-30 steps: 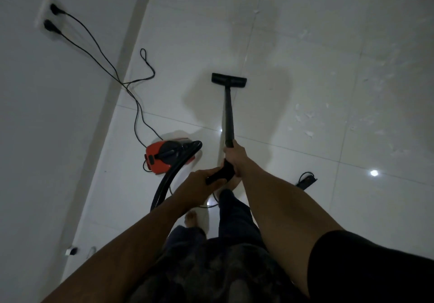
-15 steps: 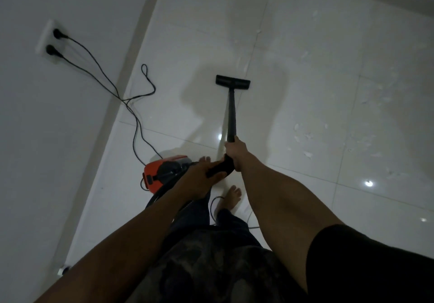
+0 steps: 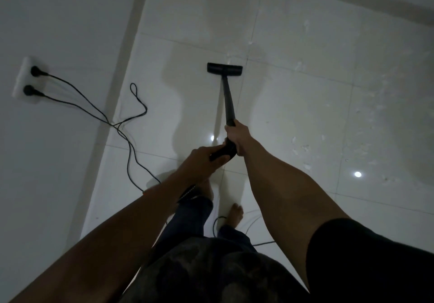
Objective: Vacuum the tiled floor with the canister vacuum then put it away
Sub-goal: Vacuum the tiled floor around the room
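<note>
Since the frame half a second back, the floor head point(image 3: 224, 69) has advanced toward the far edge of the tiled floor point(image 3: 293, 105), and my feet have stepped after it. The orange canister, then in plain view beside my left arm, is now almost wholly hidden behind my left forearm.

Grip status:
- My right hand point(image 3: 236, 136) holds the wand point(image 3: 229, 98) at its near end, fingers curled fully round it.
- My left hand point(image 3: 204, 161) grips the handle point(image 3: 222, 152) just behind the right hand, fingers wrapped under it and thumb over it. The two hands almost touch.

Position: the floor head lies flat on the tiles, about midway between the left and right edges of the floor, with the wand sloping back from it to my hands.

Progress, as I judge it: vacuuming is under way and not complete. The strip directly ahead of me looks free of litter. White scraps point(image 3: 303, 148) are scattered over the tiles toward the right edge and the far right corner, well apart from the floor head; those passes remain. Putting away has not begun: two cords point(image 3: 131, 152) run along the left edge of the floor up to the wall socket point(image 3: 24, 84), both plugged in. Which one feeds the vacuum I cannot tell.
</note>
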Motion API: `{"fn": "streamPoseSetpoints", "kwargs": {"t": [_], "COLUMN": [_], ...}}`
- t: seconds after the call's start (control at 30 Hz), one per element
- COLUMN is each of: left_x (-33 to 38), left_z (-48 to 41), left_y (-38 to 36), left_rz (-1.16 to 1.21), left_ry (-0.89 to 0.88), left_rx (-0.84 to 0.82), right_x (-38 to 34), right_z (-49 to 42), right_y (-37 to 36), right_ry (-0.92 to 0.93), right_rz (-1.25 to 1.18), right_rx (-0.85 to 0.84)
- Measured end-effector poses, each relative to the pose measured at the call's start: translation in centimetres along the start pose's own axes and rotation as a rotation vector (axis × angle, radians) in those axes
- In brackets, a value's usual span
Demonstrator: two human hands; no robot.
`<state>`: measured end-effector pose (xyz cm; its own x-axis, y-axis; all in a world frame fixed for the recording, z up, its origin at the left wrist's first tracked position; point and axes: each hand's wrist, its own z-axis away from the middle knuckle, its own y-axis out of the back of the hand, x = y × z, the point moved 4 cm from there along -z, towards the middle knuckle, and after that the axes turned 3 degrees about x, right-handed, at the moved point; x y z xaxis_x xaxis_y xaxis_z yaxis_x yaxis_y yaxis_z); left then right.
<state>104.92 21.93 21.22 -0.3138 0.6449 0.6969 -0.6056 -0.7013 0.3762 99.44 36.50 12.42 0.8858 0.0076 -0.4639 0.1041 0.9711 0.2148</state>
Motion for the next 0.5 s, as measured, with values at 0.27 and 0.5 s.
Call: {"fn": "streamPoseSetpoints", "kwargs": {"t": [0.27,0.5], "left_x": [-0.8,-0.1], "left_z": [-0.4,-1.3], "left_y": [0.9,2.1], "left_rz": [0.031,0.042], "left_ry": [0.023,0.032], "left_rx": [-0.132,-0.129], "right_x": [1.3,-0.2], "right_z": [1.0,-0.1], "right_y": [0.4,0.1], "right_ry": [-0.06,-0.08], "right_rz": [-0.082,-0.056], "right_rx": [0.029,0.006]}}
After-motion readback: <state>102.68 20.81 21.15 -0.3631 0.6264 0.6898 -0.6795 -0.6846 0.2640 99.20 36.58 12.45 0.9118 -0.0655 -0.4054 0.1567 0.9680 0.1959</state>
